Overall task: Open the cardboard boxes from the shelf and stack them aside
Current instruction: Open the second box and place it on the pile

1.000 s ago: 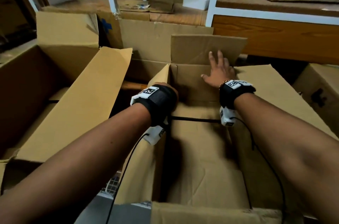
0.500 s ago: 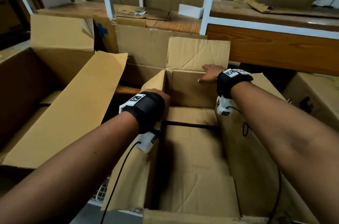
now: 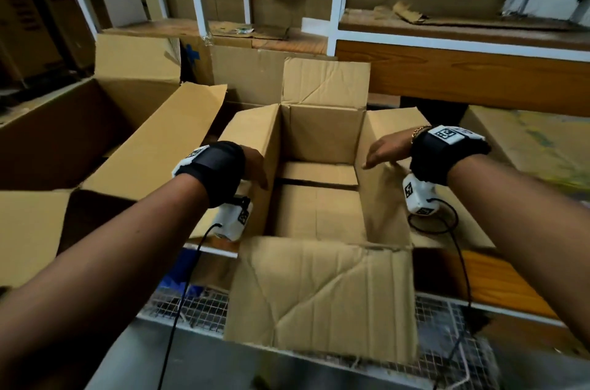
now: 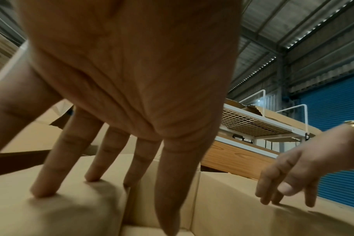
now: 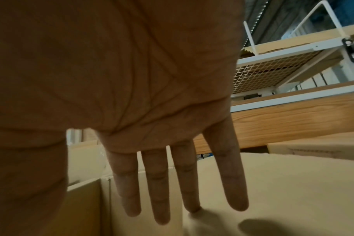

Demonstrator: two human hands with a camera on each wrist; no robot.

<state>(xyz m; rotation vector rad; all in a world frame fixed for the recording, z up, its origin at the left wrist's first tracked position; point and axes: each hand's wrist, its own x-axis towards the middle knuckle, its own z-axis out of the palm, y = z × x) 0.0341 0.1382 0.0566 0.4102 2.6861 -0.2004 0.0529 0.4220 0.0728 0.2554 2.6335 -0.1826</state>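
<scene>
an open box (image 3: 319, 198) of creased brown corrugated card is seen between the two hands, its four flaps raised or folded outward and its floor formed by flat inner flaps. the left hand (image 3: 253, 166) is laid on the left flap (image 3: 252, 137), just beyond the black wrist strap; the right hand (image 3: 384, 148) is held over the right flap (image 3: 386, 198), fingers extended toward the box centre. the near flap (image 3: 322, 294), heavily creased, hangs toward the person over a wire-mesh shelf (image 3: 198, 303). the far flap (image 3: 325, 83) stands upright beyond both hands. a larger open box (image 3: 79, 134) lies to the left of the left hand.

in the left wrist view, straight fingers (image 4: 48, 178) are shown pressed tip-down on the smooth flap, with the little finger reaching over the edge into the box; the right hand (image 4: 289, 180) is also visible there, fingertips touching the opposite flap, a gold chain at its wrist. none of this contact is resolved from the head.

in the right wrist view, the palm is seen flat and the fingers (image 5: 188, 183) straight and slightly apart, one tip touching the card; nothing is gripped. a white mesh rack (image 5: 273, 68) and a wood-grain board (image 5: 293, 118) are shown beyond the fingers.
</scene>
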